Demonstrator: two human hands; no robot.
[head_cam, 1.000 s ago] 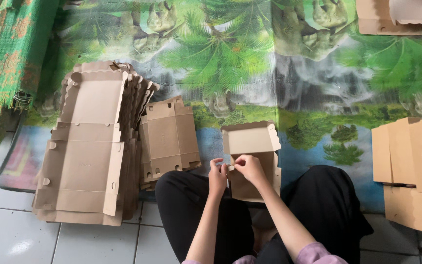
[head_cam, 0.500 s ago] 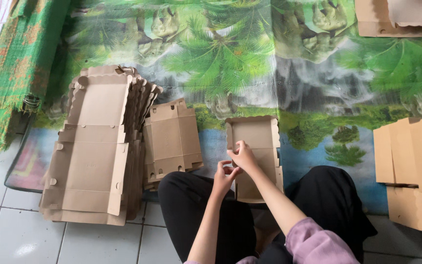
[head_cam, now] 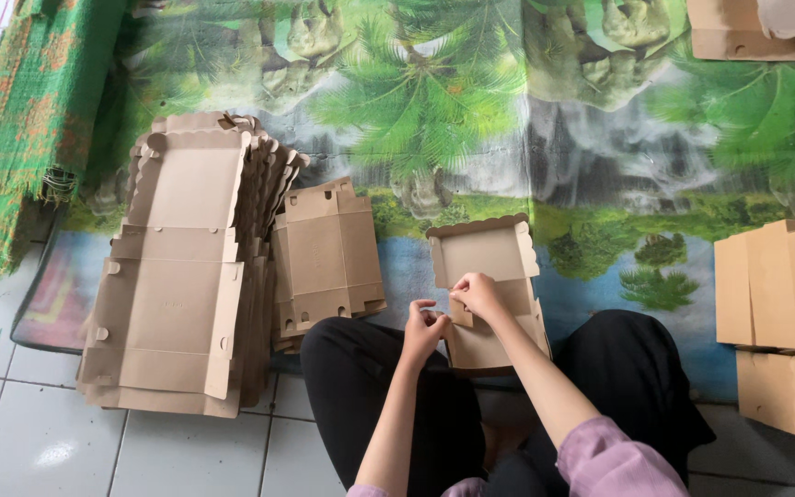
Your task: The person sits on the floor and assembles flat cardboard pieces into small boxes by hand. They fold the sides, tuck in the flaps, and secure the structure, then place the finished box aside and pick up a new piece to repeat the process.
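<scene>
— Where's the box?
— Between the knees: the half-folded brown box (head_cam: 488, 294) runs lengthwise away from the person. Right hand (head_cam: 478, 294) pinches a near flap; left hand (head_cam: 423, 329) is curled at its left edge.
— And farther off?
— The flat blanks (head_cam: 177, 276) are on the left. Fingertips and the box's near end are hidden.

Left of the hands, a tall stack of flat cardboard blanks (head_cam: 177, 276) lies across mat (head_cam: 471, 138) and tiled floor (head_cam: 39, 442), with a smaller flat blank (head_cam: 328, 253) just beside it. Far left, a green woven cloth (head_cam: 20, 120). Right of the hands, folded boxes (head_cam: 784, 313); beyond, at top right, further cardboard (head_cam: 747, 32).
</scene>
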